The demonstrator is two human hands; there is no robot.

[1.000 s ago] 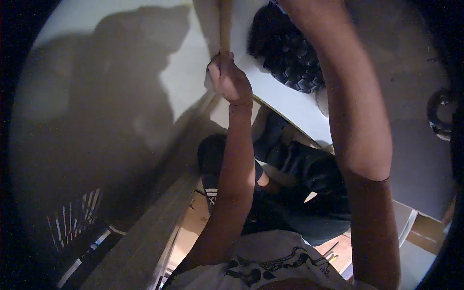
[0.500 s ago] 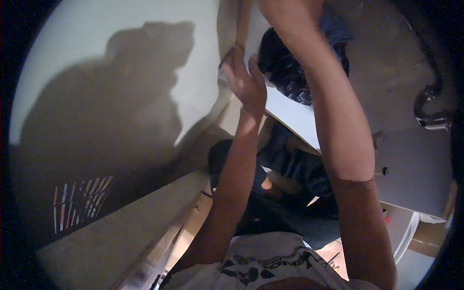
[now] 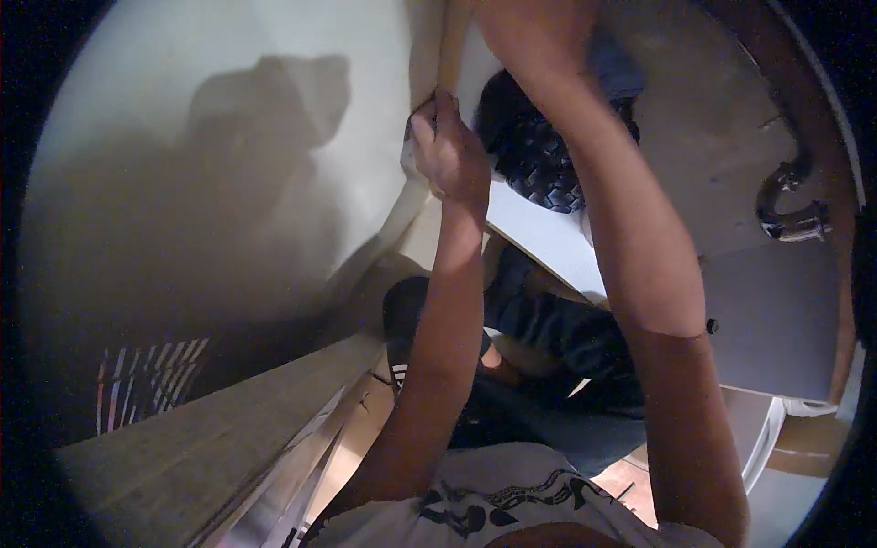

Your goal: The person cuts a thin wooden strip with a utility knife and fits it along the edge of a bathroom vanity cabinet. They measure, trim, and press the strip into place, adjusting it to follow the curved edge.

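Left hand (image 3: 448, 155), upper centre of the frame, is fisted around a pale wooden strip (image 3: 449, 46) standing against the white wall (image 3: 274, 137); the right hand (image 3: 534, 27), raised at the top edge, is cropped, grip unclear. Any slip could drop the strip onto the dark-haired person (image 3: 539, 155) crouched just below.

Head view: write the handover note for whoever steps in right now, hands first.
Left hand: raised, fist closed around a small pale object pressed at the edge of the pale upright strip beside the white wall; what the object is cannot be told.
Right hand: raised higher, mostly cut off at the top edge; grip cannot be told.
Nearby: another person with dark hair crouches below the arms; metal drain pipe at right.
Done and left: cannot be judged from this view.
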